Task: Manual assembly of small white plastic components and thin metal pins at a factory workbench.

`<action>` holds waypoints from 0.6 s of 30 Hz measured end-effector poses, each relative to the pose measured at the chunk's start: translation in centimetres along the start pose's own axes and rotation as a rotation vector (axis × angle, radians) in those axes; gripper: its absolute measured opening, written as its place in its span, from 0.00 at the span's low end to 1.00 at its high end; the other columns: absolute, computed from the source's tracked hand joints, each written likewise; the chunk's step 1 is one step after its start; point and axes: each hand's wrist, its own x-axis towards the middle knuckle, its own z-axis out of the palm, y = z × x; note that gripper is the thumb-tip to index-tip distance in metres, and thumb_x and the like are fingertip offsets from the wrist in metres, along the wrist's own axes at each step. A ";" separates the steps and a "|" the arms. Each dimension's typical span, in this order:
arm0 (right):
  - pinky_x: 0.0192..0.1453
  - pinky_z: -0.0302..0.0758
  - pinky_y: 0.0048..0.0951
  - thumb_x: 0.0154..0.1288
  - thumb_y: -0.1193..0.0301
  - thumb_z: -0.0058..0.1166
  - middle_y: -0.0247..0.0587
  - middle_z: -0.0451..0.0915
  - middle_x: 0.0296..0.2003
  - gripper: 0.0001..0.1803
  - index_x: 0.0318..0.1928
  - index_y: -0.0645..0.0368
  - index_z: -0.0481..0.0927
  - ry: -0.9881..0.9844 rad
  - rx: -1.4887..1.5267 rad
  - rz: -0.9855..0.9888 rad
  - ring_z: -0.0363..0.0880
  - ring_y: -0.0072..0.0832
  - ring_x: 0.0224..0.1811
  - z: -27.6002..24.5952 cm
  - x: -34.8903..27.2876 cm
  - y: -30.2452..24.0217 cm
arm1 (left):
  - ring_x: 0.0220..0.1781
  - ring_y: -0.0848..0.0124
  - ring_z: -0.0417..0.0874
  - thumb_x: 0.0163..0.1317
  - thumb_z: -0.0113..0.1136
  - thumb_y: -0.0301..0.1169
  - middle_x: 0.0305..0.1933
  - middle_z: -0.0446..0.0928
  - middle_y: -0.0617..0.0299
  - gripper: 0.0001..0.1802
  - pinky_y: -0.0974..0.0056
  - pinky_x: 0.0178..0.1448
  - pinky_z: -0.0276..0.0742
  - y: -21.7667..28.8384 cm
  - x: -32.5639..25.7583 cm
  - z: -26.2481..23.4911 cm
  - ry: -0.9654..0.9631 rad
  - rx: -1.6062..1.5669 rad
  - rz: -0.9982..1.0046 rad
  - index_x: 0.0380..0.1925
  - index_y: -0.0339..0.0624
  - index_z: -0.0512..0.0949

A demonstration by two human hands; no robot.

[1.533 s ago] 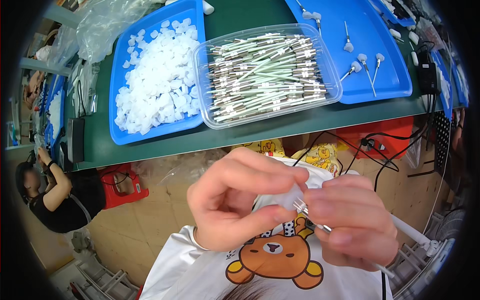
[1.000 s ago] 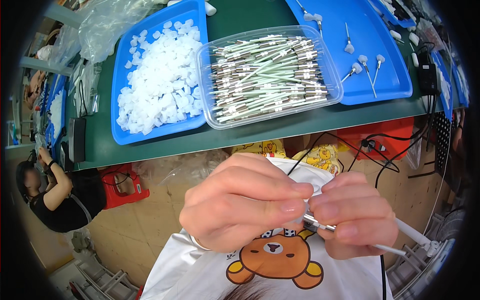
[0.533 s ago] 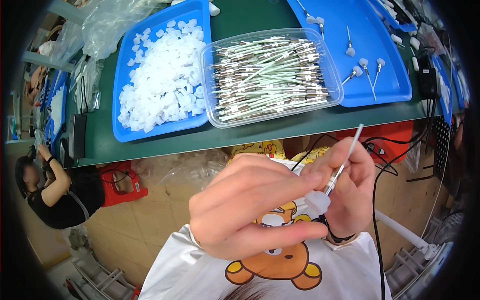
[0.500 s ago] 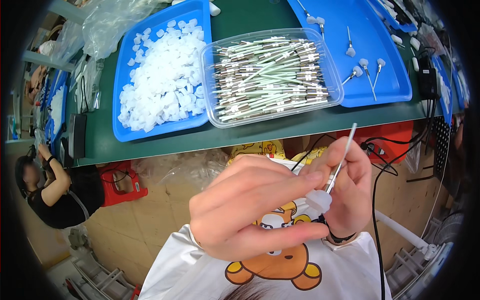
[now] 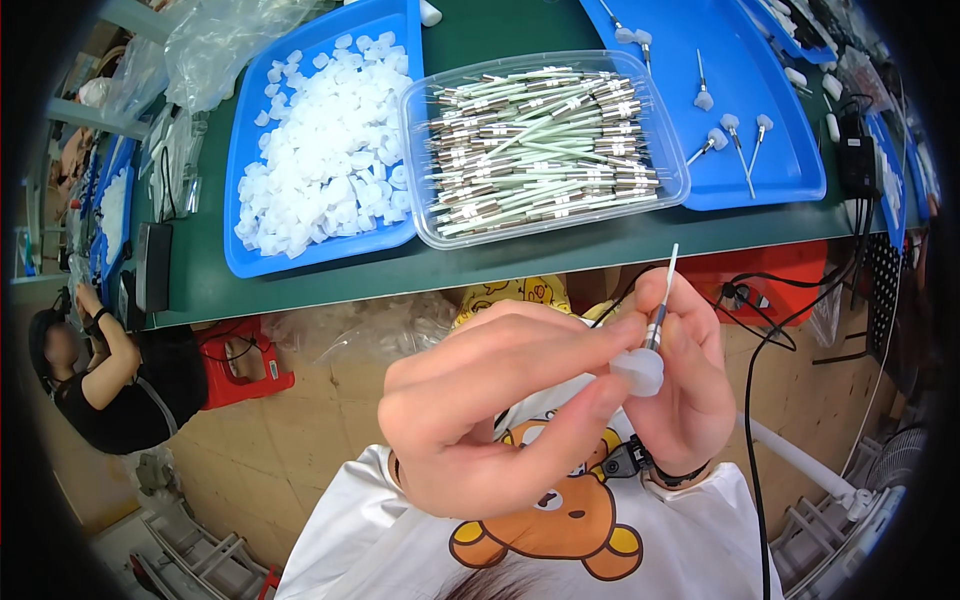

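Above my lap, my right hand [image 5: 692, 395] grips a thin pale stick [image 5: 671, 270] with a metal sleeve, its bare end pointing up. A translucent white plastic cap [image 5: 638, 373] sits at the stick's lower end. My left hand [image 5: 480, 400] has its thumb and index finger pinched on the cap from the left side. Beyond the hands, a clear plastic box [image 5: 560, 218] on the bench is full of similar sticks. To its left, a blue tray [image 5: 246, 150] holds a heap of white caps. Several capped sticks [image 5: 730, 122] lie in the blue tray [image 5: 785, 188] at right.
The green bench edge [image 5: 330, 290] runs across in front of me. Black cables [image 5: 750, 440] hang down at the right near a red stool [image 5: 790, 265]. At far left, a person in black [image 5: 110, 380] sits by another red stool [image 5: 240, 370]. Plastic bags [image 5: 225, 55] lie at back left.
The stick and cap have tipped more upright and shifted slightly left. My left thumb has risen to the cap from below it. Both hands stay together.
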 end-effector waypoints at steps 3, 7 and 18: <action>0.35 0.71 0.23 0.60 0.74 0.48 0.45 0.77 0.32 0.12 0.44 0.66 0.67 0.016 -0.019 -0.047 0.74 0.24 0.31 0.2 0.1 0.2 | 0.32 0.65 0.77 0.46 0.55 0.18 0.30 0.78 0.50 0.12 0.66 0.37 0.71 0.3 0.1 0.1 0.011 -0.008 -0.042 0.34 0.26 0.77; 0.35 0.72 0.23 0.60 0.75 0.48 0.46 0.77 0.33 0.12 0.44 0.66 0.68 0.010 -0.022 -0.075 0.74 0.23 0.31 0.2 0.2 0.3 | 0.32 0.65 0.77 0.47 0.54 0.17 0.29 0.78 0.51 0.12 0.66 0.37 0.71 -0.1 0.0 0.0 0.001 -0.049 -0.077 0.35 0.26 0.77; 0.32 0.72 0.21 0.59 0.76 0.48 0.49 0.77 0.33 0.11 0.42 0.66 0.68 -0.010 -0.060 -0.105 0.75 0.24 0.30 -0.2 0.3 -0.1 | 0.33 0.64 0.78 0.45 0.56 0.17 0.31 0.78 0.49 0.13 0.65 0.39 0.72 -0.8 0.0 -0.1 -0.013 -0.184 -0.099 0.35 0.25 0.76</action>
